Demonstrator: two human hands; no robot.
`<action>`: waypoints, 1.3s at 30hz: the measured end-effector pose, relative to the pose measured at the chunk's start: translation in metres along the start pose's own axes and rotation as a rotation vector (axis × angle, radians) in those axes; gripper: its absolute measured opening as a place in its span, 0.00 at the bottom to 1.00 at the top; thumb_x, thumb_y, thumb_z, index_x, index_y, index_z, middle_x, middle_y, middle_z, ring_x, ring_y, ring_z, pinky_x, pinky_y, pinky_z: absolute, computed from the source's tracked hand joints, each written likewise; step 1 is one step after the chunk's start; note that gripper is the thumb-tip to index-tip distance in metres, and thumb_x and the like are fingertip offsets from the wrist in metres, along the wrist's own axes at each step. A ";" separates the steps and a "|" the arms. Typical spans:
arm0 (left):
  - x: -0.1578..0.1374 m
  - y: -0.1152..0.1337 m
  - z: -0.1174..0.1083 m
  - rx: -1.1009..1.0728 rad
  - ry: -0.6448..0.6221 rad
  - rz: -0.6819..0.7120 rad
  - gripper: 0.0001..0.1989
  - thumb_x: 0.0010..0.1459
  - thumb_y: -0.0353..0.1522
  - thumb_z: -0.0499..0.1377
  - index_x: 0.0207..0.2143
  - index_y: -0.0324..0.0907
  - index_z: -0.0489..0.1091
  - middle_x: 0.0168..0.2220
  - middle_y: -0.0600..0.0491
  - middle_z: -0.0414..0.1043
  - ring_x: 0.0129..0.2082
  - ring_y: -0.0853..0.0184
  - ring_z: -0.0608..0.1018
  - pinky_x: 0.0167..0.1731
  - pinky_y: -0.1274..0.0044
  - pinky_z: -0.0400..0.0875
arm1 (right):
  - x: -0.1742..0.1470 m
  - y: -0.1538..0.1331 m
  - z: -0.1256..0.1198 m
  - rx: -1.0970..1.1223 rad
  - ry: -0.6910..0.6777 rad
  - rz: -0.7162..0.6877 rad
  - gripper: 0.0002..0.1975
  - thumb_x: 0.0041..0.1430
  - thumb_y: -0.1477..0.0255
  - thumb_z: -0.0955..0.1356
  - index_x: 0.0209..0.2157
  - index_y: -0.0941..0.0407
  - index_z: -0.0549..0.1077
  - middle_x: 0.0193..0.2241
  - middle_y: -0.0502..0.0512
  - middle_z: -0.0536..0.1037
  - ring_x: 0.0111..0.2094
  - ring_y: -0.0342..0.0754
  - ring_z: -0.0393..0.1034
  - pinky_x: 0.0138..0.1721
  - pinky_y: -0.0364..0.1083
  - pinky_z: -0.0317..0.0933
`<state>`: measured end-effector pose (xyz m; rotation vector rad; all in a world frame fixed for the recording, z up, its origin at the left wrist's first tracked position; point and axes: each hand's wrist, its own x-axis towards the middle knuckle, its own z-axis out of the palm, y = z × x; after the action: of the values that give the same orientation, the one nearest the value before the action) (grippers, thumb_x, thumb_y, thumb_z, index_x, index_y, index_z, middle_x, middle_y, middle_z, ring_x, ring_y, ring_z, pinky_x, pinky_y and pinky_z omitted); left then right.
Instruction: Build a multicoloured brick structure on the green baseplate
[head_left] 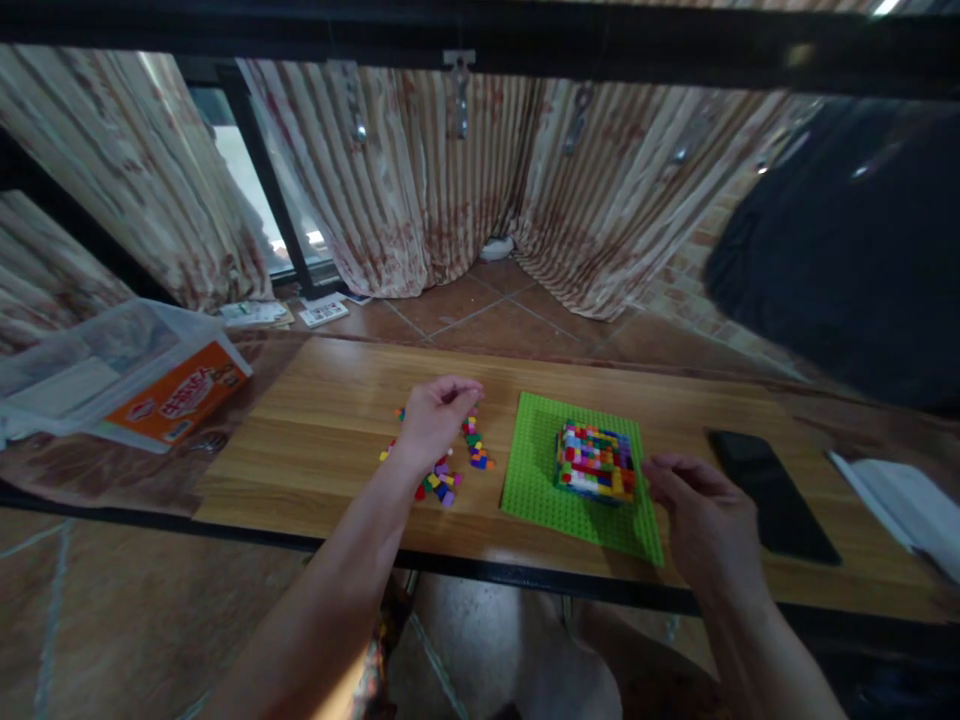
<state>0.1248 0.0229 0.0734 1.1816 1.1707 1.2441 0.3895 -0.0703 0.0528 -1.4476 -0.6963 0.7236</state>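
A green studded baseplate (536, 480) lies on the wooden table. On it sits a rectangular block built of many-coloured toy bricks (592, 462). Over the loose small bricks (442, 482) to the left of the plate, my left hand (435, 420) is pinched, thumb against fingers; whatever is between the fingertips is too small to make out. My right hand (705, 510) hovers by the plate's right edge, close to the brick block, its fingertips also drawn together. I cannot see what, if anything, they hold. My left hand hides some of the loose bricks.
A dark flat tablet-like slab (776, 495) lies right of my right hand, with white paper (911, 510) beyond it. A clear plastic bin (127, 370) with an orange label stands at the left. Behind the table hang striped curtains (465, 190).
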 end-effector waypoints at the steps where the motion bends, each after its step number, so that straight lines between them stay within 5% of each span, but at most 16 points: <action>1: -0.001 0.001 -0.001 -0.012 0.004 -0.003 0.06 0.49 0.31 0.62 0.30 0.39 0.76 0.30 0.52 0.77 0.30 0.72 0.76 0.34 0.78 0.71 | -0.003 -0.002 0.005 0.003 -0.008 -0.030 0.11 0.37 0.69 0.77 0.24 0.56 0.76 0.21 0.48 0.73 0.22 0.39 0.64 0.22 0.39 0.59; 7: -0.001 0.003 -0.011 -0.035 0.038 -0.016 0.07 0.48 0.33 0.64 0.30 0.39 0.76 0.31 0.51 0.78 0.31 0.71 0.77 0.34 0.78 0.71 | -0.023 -0.001 0.029 -0.012 -0.077 -0.223 0.09 0.42 0.68 0.76 0.24 0.55 0.75 0.23 0.48 0.74 0.26 0.43 0.68 0.30 0.44 0.65; 15: 0.007 0.006 -0.027 -0.029 0.136 0.001 0.07 0.47 0.33 0.64 0.30 0.38 0.76 0.29 0.53 0.77 0.29 0.71 0.76 0.34 0.78 0.70 | -0.047 0.003 0.044 -0.376 -0.391 -0.627 0.06 0.57 0.72 0.69 0.26 0.53 0.73 0.26 0.48 0.74 0.28 0.43 0.67 0.30 0.43 0.61; 20: 0.008 0.002 -0.035 0.051 0.103 0.028 0.09 0.48 0.34 0.63 0.31 0.38 0.76 0.29 0.53 0.77 0.29 0.71 0.75 0.34 0.78 0.69 | -0.058 -0.001 0.058 -0.451 -0.516 -0.687 0.07 0.60 0.73 0.67 0.27 0.53 0.72 0.26 0.47 0.73 0.25 0.41 0.66 0.30 0.42 0.61; 25: 0.009 -0.005 -0.037 0.457 0.043 0.097 0.09 0.55 0.31 0.57 0.35 0.38 0.76 0.33 0.50 0.78 0.32 0.67 0.77 0.37 0.74 0.70 | -0.060 0.004 0.072 -0.494 -0.544 -0.685 0.07 0.62 0.72 0.66 0.30 0.54 0.73 0.28 0.49 0.74 0.27 0.41 0.69 0.32 0.42 0.62; 30: 0.012 -0.017 -0.016 1.017 -0.069 0.294 0.12 0.56 0.28 0.56 0.42 0.40 0.76 0.44 0.48 0.77 0.46 0.62 0.75 0.53 0.69 0.65 | -0.061 0.007 0.085 -0.497 -0.569 -0.700 0.07 0.62 0.73 0.65 0.30 0.54 0.73 0.27 0.48 0.73 0.26 0.41 0.67 0.30 0.42 0.61; 39: 0.022 -0.032 0.002 1.290 -0.107 0.320 0.12 0.57 0.28 0.54 0.40 0.43 0.75 0.42 0.49 0.76 0.47 0.59 0.71 0.48 0.69 0.65 | -0.061 0.010 0.087 -0.492 -0.630 -0.722 0.06 0.62 0.75 0.65 0.31 0.54 0.73 0.28 0.49 0.74 0.28 0.42 0.68 0.30 0.42 0.62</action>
<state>0.1284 0.0457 0.0415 2.3907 1.8010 0.5047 0.2833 -0.0652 0.0445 -1.2385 -1.8711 0.4317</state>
